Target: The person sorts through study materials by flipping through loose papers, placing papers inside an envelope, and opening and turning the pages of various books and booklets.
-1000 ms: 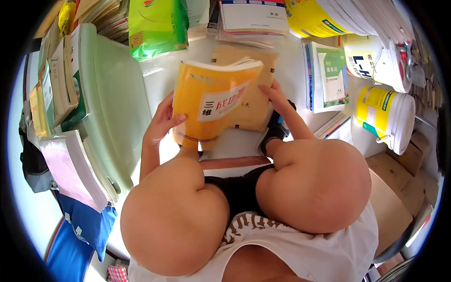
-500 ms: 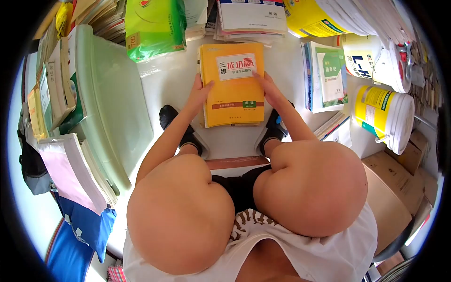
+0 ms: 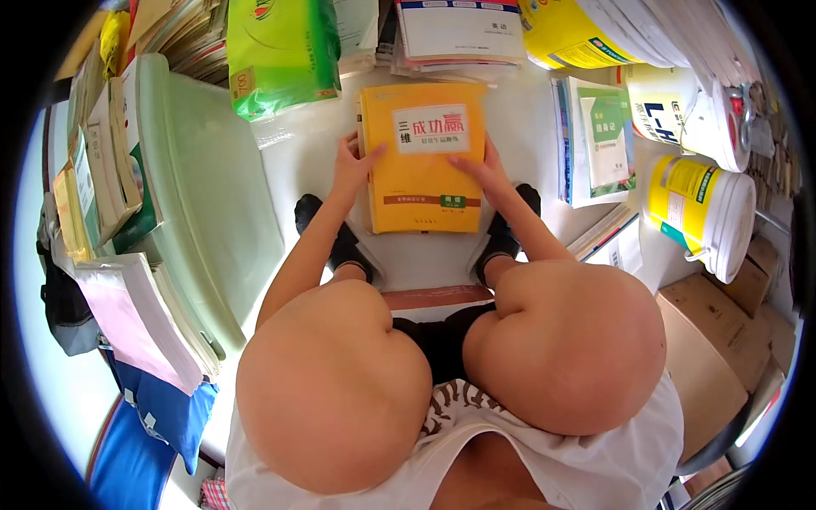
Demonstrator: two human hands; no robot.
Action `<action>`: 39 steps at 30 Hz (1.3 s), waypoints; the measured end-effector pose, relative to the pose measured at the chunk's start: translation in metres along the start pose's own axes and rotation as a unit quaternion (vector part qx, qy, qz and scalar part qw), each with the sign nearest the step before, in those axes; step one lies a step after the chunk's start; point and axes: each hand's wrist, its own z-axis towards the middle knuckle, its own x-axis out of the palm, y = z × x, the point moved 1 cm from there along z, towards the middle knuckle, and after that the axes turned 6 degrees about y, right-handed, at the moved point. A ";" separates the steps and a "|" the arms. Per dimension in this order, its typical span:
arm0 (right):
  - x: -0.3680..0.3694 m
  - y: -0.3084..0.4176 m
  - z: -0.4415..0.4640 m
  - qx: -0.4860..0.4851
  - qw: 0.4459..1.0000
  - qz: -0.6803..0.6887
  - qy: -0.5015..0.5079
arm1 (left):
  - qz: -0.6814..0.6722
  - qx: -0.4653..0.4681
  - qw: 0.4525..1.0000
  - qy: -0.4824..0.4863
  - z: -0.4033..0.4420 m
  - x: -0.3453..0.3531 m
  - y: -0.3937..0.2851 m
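A stack of workbooks with a yellow cover (image 3: 423, 183) on top is between my two hands, over the floor and in front of my shoes. My left hand (image 3: 352, 167) grips its left edge, thumb on the cover and fingers around the side. On the right edge, my right hand (image 3: 487, 172) grips it the same way, its thumb lying further in on the cover. Edges of other books show under the yellow one at the left. The fingers beneath the stack are hidden.
Ahead lie a green plastic pack (image 3: 285, 55) and a pile of books (image 3: 460, 34). To the right are more books (image 3: 595, 140) and a yellow-and-white bucket (image 3: 699, 217). A pale green container (image 3: 212, 187) stands left, with a pink-covered book (image 3: 136, 314) beside it.
My right thumb has slid lower and further inward on the yellow cover. The top workbook has shifted slightly to the right at its upper end. The whole view has moved a little.
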 end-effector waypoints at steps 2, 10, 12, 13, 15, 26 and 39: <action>-0.002 0.002 -0.013 -0.008 0.999 0.046 0.001 | -0.068 -0.053 0.993 0.085 -0.013 -0.004 0.004; -0.001 0.057 -0.053 -0.034 0.999 -0.014 0.010 | -0.029 0.035 0.985 0.165 -0.046 0.010 -0.057; 0.000 0.072 -0.060 -0.049 0.997 -0.055 0.023 | -0.004 0.075 0.984 0.162 -0.051 0.008 -0.087; 0.001 0.078 -0.061 -0.063 0.995 -0.075 0.014 | 0.006 0.090 0.983 0.160 -0.053 0.007 -0.098; -0.003 0.077 -0.057 -0.093 0.992 -0.088 0.006 | 0.014 0.149 0.980 0.133 -0.058 0.006 -0.113; -0.017 0.055 -0.022 -0.111 0.938 -0.327 0.034 | 0.119 0.132 0.974 0.137 -0.028 -0.002 -0.057; -0.010 0.012 -0.006 -0.032 0.980 -0.198 0.000 | -0.092 -0.081 0.979 0.165 -0.040 0.000 -0.030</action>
